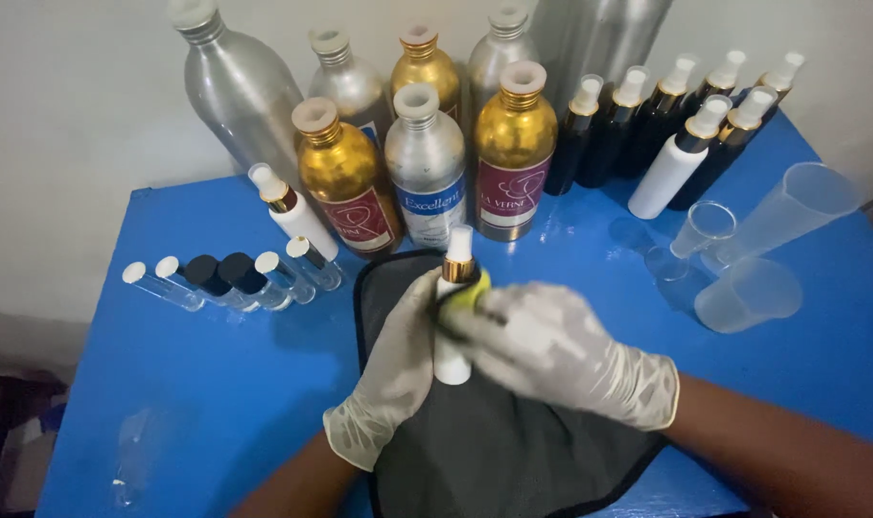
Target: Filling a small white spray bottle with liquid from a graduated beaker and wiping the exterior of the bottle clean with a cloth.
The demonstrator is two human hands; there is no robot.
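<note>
My left hand [393,369], in a pale glove, grips a white spray bottle [452,360] with a gold collar and white cap, held upright over a dark grey cloth [494,451]. My right hand [561,350], also gloved, presses a small yellow cloth or sponge [472,290] against the bottle's upper part, just below the gold collar. The bottle's middle is hidden by my fingers.
Gold and silver metal bottles [427,163] stand at the back of the blue table [216,384]. Black and white spray bottles [666,144] are back right, clear plastic cups [748,293] at right, small glass vials [225,278] at left, another white spray bottle [297,216] beside them.
</note>
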